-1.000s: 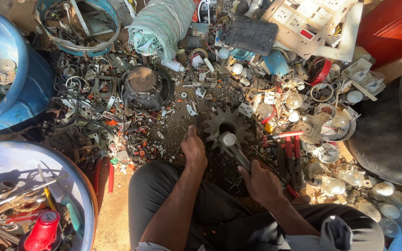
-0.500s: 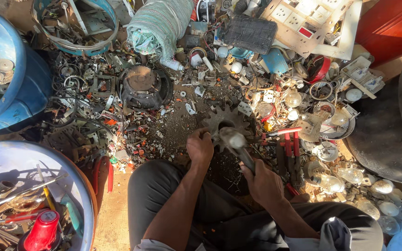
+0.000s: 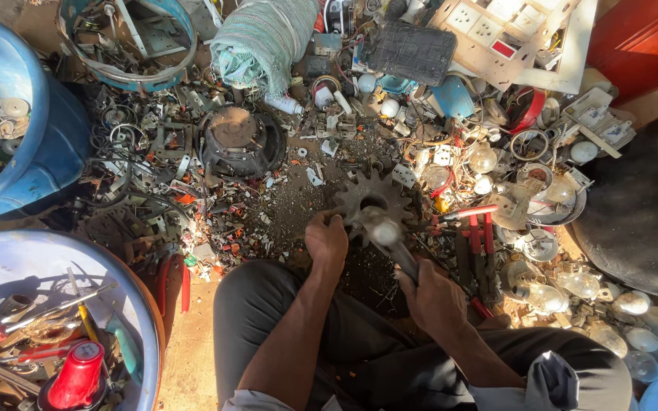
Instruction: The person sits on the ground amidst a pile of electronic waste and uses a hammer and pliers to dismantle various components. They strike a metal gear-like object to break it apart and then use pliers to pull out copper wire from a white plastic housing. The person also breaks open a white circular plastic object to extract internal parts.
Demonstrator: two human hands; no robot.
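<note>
**Hammer over a small part on the toothed wheel**

In the centre of the frame, a person seated on the floor works amid scattered scrap. The left hand is closed, pinching a small part whose kind I cannot make out against the rim of a dark toothed wheel lying flat on the ground. The right hand, lower right of centre, is clenched round the handle of a hammer, its pale head poised just above the wheel's hub. This looks like the striking step of breaking the part open. A blow here calls for the left fingers kept aside and the head landing square.
</note>
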